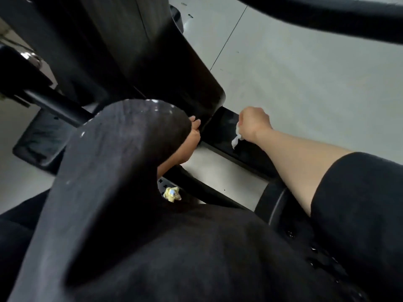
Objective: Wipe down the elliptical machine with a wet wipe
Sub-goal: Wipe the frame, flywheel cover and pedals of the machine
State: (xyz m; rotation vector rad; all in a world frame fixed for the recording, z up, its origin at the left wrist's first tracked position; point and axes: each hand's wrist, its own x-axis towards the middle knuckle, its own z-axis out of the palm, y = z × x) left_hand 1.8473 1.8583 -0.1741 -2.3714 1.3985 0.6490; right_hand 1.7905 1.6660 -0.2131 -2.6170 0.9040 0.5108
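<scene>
So the elliptical machine (152, 62) is basically all matte black plastic and steel. A big smooth housing with a rounded corner fills the 11-to-12 o'clock part of the view, and a fat curved black tube (327, 14) sweeps across at 1 o'clock. Low down, a glossy black base rail (246, 147) runs from about the middle toward 4 o'clock, so its long axis goes diagonally, with a dull silver plate (220, 173) alongside it.

The right hand (254, 125) is curled into a fist around the wet wipe (236, 138), which is white, crumpled and soft-looking, with a tail hanging out toward 7 o'clock and touching the shiny rail. The left hand (192, 136) sits just beside it at 9 o'clock, mostly hidden behind a wide dark padded part (109, 182). Its fingertips rest against the housing's edge, but I can't tell how the rest of it is shaped.

The floor (305, 73) is pale grey, smooth and slightly scuffed, with thin seam lines. There's a little yellow flower-shaped charm (172, 194) near 6 o'clock.
</scene>
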